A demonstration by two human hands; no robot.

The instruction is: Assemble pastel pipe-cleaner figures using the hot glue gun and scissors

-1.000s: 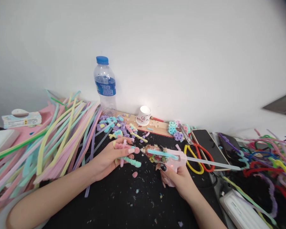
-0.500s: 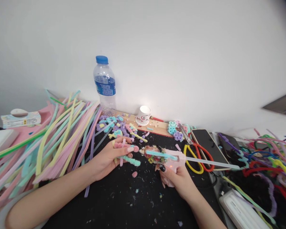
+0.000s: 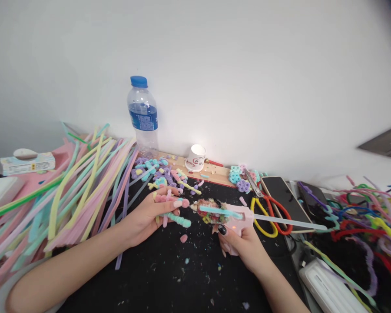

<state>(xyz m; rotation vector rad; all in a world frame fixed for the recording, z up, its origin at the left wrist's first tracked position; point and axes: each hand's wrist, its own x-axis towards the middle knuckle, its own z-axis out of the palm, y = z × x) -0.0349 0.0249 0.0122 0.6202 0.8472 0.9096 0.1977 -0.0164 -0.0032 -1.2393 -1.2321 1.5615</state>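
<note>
Between the fingers of my left hand (image 3: 150, 215) is a fuzzy pipe-cleaner piece (image 3: 180, 221) in pink, teal and yellow. My right hand (image 3: 244, 245) is wrapped round the grip of a pale pink glue gun (image 3: 239, 215), whose front is crusted with coloured fluff and whose small light glows orange. A clear glue stick (image 3: 289, 221) juts from the gun's back. The nozzle points left, a short way from the pink end of the pipe-cleaner piece.
Long pastel pipe cleaners (image 3: 84, 191) lie at left. Behind stand a bottle (image 3: 143, 117) and a paper cup (image 3: 196, 158). Scissors (image 3: 263, 208), a phone (image 3: 285, 198), a white power strip (image 3: 329, 287) and tangled pipe cleaners (image 3: 371, 230) are at right. A pink scrap (image 3: 183, 238) lies on the black mat (image 3: 169, 278).
</note>
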